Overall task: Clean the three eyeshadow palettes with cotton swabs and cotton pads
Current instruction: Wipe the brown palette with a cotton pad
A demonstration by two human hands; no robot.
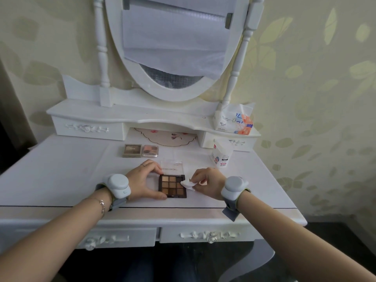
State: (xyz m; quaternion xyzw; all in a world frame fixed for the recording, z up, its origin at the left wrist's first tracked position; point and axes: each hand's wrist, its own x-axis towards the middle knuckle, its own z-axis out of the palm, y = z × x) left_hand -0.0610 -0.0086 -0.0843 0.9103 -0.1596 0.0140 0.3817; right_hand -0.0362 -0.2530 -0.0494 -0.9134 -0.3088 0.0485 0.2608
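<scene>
The open brown eyeshadow palette (172, 186) lies between the hands, its left edge gripped between thumb and fingers of the left hand (142, 180), while the right hand (207, 183) pinches a cotton pad (187, 184) against its right edge, two smaller palettes (140, 151) lying beyond the left hand.

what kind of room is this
Probably a bedroom or dressing corner at home: a white dressing table with an oval mirror, eyeshadow palettes such as the open palette, and leaf-patterned wallpaper.
</scene>
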